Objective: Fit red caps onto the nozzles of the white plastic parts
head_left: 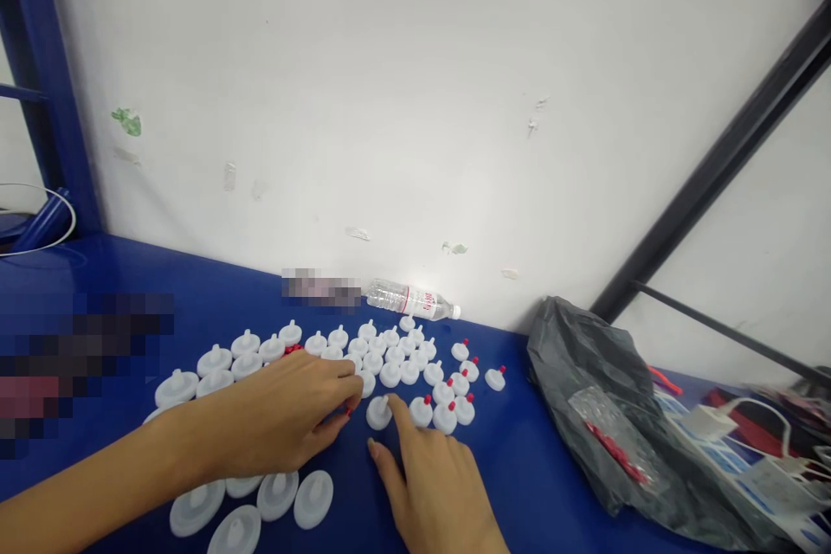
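Note:
Many white round caps with nozzles stand on the blue table (519,467). My left hand (299,407) is closed, its thumb and fingers pinching a small red tip (349,410). Just right of it my right hand (434,476) has thumb and index finger apart, the index fingertip touching the nozzle of a white cap (377,414) without a red tip. Several caps with red tips, such as one cap (421,412), stand to the right. Larger caps, among them a cap (313,499), lie nearer me. My left hand partly hides a red pile (293,349).
A clear plastic bottle (412,300) lies by the white wall (389,104). On the right are a grey plastic bag (577,363), a clear packet of red pieces (616,450) and a power strip (727,459) with plugs. Blurred patches cover things at the left and back.

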Demonstrator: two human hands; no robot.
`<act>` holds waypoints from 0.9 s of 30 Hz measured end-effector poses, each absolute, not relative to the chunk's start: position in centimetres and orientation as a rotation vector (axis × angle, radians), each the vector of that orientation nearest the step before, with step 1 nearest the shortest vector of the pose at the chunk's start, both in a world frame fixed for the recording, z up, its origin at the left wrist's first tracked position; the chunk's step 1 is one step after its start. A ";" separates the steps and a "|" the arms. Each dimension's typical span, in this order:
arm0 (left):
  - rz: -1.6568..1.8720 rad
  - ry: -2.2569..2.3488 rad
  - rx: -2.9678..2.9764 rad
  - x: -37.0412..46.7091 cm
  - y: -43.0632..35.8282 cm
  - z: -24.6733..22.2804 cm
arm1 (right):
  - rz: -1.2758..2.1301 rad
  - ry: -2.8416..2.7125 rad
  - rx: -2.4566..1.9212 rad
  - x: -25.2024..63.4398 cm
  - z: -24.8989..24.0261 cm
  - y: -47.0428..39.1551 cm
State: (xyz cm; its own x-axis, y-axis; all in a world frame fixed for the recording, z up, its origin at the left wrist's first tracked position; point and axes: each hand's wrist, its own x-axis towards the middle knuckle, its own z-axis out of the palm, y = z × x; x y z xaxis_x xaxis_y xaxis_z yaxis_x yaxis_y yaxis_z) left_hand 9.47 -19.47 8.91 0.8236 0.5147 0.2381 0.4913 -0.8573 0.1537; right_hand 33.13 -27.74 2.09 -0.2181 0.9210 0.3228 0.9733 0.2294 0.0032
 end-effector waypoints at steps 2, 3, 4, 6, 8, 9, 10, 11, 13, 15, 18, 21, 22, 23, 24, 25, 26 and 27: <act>0.463 0.797 2.936 9.6 -19.4 9.1 | -0.290 -2.223 -1.772 32.9 2.5 -27.5; 0.482 0.788 2.948 9.6 -19.3 9.1 | -0.266 -2.206 -1.785 32.6 2.8 -27.4; 0.500 0.777 2.962 9.7 -19.1 8.9 | -0.237 -2.189 -1.801 32.4 3.2 -27.2; 0.541 0.750 2.986 9.7 -18.5 8.5 | -0.169 -2.162 -1.812 32.0 3.9 -27.0; 0.596 0.734 2.996 9.6 -18.0 8.2 | -0.076 -2.138 -1.776 31.8 4.4 -27.0; 0.627 0.732 2.993 9.4 -17.8 8.1 | -0.023 -2.120 -1.749 31.9 4.6 -27.1; 0.657 0.733 2.990 9.2 -17.8 8.1 | 0.029 -2.101 -1.719 32.0 4.7 -27.1; 0.707 0.739 2.977 9.0 -18.0 8.2 | 0.071 -2.085 -1.684 32.3 4.8 -27.2; 0.868 0.762 2.893 8.6 -19.0 8.4 | 0.119 -2.068 -1.609 32.8 5.0 -27.3; 1.053 0.797 2.744 8.3 -20.6 8.5 | 0.151 -2.070 -1.527 33.4 5.2 -27.3; 1.171 0.895 2.602 8.4 -23.1 8.0 | 0.219 -2.109 -1.420 33.8 5.5 -27.1; 1.290 0.992 2.570 8.6 -24.0 6.9 | 0.274 -2.173 -1.305 33.6 5.4 -26.8; 1.304 0.995 2.568 8.6 -23.9 6.5 | 0.278 -2.183 -1.275 33.6 5.4 -26.8; 1.281 0.983 2.572 8.7 -23.8 6.1 | 0.273 -2.183 -1.251 33.5 5.3 -26.7; 1.253 0.959 2.579 8.7 -23.5 5.8 | 0.260 -2.180 -1.234 33.4 5.2 -26.7; 1.218 0.936 2.583 8.8 -23.3 5.7 | 0.238 -2.177 -1.221 33.4 5.0 -26.6; 1.197 0.920 2.583 8.8 -23.2 5.5 | 0.208 -2.168 -1.217 33.4 4.9 -26.7; 1.184 0.908 2.582 8.9 -23.1 5.5 | 0.173 -2.155 -1.220 33.4 4.8 -26.7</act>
State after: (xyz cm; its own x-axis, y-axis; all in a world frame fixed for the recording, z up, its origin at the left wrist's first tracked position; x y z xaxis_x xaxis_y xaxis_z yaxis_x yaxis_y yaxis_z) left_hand 8.87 -23.09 5.50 0.5024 0.5870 0.6349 0.4606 -0.8031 0.3780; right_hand 33.41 -26.69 4.77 -0.3579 0.8064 0.4708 0.7211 0.5590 -0.4093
